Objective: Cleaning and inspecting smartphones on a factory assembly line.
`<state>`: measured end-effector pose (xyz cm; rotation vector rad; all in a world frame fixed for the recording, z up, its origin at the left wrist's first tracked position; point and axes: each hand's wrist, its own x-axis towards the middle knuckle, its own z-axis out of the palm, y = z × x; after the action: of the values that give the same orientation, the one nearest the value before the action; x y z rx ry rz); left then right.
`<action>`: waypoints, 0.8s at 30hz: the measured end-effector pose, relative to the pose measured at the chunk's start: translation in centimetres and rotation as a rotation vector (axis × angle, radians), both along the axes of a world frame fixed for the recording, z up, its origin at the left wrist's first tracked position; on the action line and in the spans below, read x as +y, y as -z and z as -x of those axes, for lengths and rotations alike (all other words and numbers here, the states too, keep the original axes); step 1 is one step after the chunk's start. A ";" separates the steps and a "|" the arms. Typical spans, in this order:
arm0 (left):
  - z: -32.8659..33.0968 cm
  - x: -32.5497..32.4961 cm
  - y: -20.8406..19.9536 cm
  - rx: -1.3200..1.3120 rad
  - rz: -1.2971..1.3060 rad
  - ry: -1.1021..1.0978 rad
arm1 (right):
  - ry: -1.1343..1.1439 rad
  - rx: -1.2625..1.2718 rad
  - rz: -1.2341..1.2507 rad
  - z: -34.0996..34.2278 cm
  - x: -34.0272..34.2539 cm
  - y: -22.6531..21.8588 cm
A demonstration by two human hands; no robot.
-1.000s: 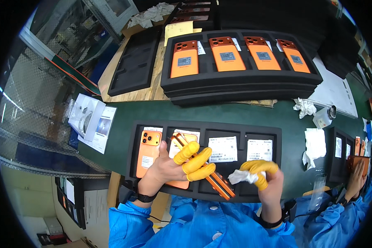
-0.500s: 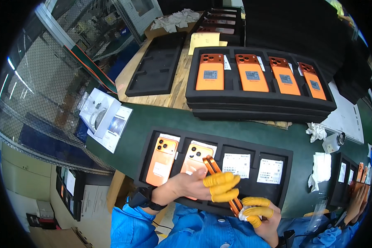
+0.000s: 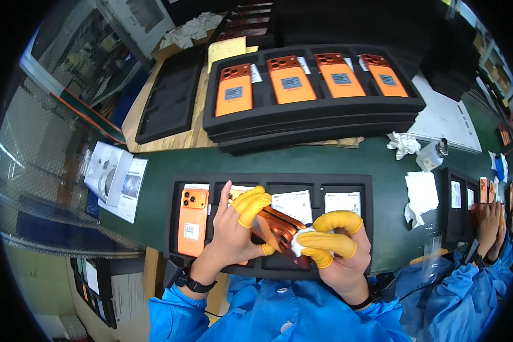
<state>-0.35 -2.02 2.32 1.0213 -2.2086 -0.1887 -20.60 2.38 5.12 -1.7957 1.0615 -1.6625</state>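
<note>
My left hand (image 3: 229, 231), in yellow finger cots, grips an orange smartphone (image 3: 276, 228) by its upper left part. The phone is tilted above a black foam tray (image 3: 345, 178), its camera end toward my right hand. My right hand (image 3: 345, 248), also in yellow finger cots, pinches a crumpled white wipe (image 3: 297, 244) against that end. In the tray's leftmost slot lies another orange phone (image 3: 192, 219), back up with a white label. My left hand mostly hides what lies in the second slot. White labelled papers (image 3: 291, 205) lie in the two right slots.
Behind stands a stack of black foam trays (image 3: 319, 108), orange phones (image 3: 290, 80) in the top one. A bare foam tray (image 3: 171, 97) lies to its left. At right are a bottle (image 3: 431, 155), white wipes (image 3: 420, 196) and a co-worker's hands (image 3: 489, 228).
The held phone has turned from edge-on to show more of its faces. My right hand has moved up along its end with the wipe. The whole view has shifted, moving the trays leftward.
</note>
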 end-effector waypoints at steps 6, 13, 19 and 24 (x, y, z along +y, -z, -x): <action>-0.1 0.3 0.8 0.149 -0.163 -0.083 | -0.023 0.260 0.031 4.0 0.8 0.9; 1.8 0.7 2.0 0.455 -0.626 0.119 | 0.653 0.808 -0.108 12.4 -4.8 1.6; 3.8 1.8 3.5 0.945 -1.414 0.428 | -0.267 0.173 -0.594 4.1 -1.1 2.0; 3.5 1.9 3.3 0.811 -1.586 0.411 | -0.506 -0.390 -0.865 2.1 0.0 3.5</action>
<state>-3.88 -0.12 -1.02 0.8244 -1.1534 -2.2827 -22.67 2.41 1.62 -0.9979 0.8515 -0.9533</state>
